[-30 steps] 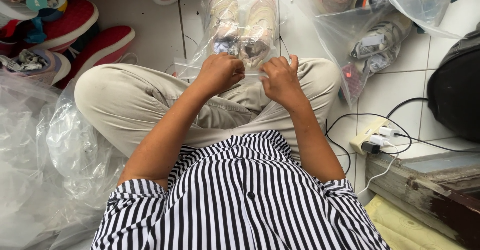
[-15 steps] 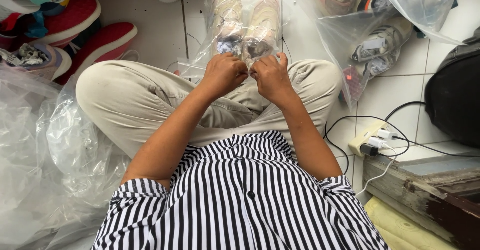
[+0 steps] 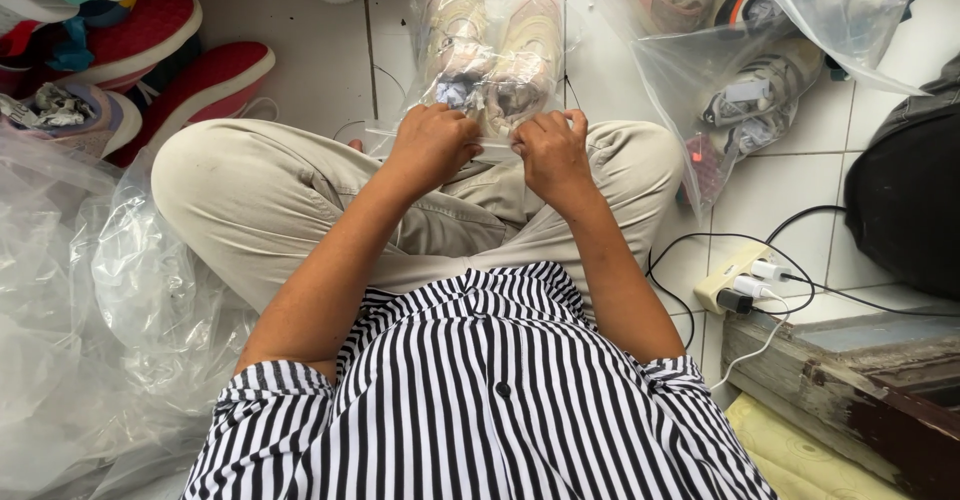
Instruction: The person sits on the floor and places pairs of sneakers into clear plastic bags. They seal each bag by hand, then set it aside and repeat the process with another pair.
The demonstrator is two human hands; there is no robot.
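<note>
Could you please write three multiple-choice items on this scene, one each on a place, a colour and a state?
1. Where does the clear bag with a pair of shoes lie?
A. on the tiled floor before the crossed legs
B. on a shelf
C. on the black bag

2. What colour are the shoe soles at upper left?
A. green
B. red
C. white

3. How are the left hand and right hand placed?
A. resting on the knees
B. both at the bag's near edge
C. behind the back

Answers: 1 A, tiles show around it; 2 B, plainly red; 3 B, both hands meet that edge.

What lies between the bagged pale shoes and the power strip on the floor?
In the head view, the person's right knee and the corner of another clear bag of shoes lie between the bagged pale shoes and the power strip.
</note>
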